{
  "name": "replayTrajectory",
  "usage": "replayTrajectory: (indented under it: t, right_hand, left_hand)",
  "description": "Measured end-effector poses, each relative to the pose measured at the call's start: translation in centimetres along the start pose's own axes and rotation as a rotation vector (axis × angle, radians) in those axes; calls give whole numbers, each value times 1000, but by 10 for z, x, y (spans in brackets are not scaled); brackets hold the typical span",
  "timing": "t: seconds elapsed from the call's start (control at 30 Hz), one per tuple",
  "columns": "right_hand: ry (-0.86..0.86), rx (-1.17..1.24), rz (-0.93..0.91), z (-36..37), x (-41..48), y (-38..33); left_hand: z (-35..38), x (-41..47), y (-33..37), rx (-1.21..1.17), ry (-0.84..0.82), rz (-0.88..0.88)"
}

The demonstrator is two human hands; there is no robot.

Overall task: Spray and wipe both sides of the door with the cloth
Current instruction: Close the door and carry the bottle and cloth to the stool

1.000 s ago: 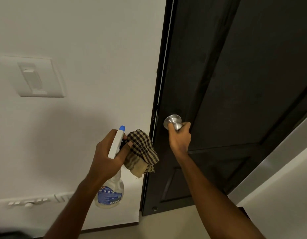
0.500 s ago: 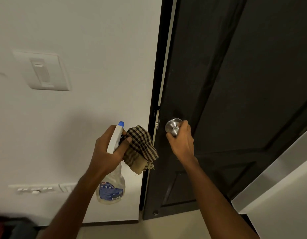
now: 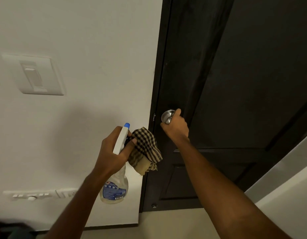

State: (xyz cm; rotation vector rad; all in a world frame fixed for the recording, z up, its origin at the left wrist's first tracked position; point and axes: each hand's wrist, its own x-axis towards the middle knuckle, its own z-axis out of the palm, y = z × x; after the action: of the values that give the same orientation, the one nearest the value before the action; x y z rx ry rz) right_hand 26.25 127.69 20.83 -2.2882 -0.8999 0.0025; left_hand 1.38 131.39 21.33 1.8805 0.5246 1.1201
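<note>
Right hand [image 3: 175, 129] curled on door knob [image 3: 167, 116], arm outstretched; left hand [image 3: 113, 152] grips spray bottle [image 3: 115, 188] plus checked cloth [image 3: 146, 149].

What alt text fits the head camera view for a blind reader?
A person's right hand grips the silver knob of a dark door, while the left hand holds a spray bottle and a checked cloth. A white wall with a light switch is to the left.
</note>
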Motion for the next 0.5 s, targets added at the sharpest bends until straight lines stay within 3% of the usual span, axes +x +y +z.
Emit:
replayTrajectory:
  t: [0.17, 0.5]
  right_hand:
    - [-44, 127, 117, -7, 12, -6]
    - [53, 246, 169, 5, 7, -11]
  left_hand:
    - [4, -3, 8, -37, -2, 9]
    - [11, -11, 10, -62, 60, -24]
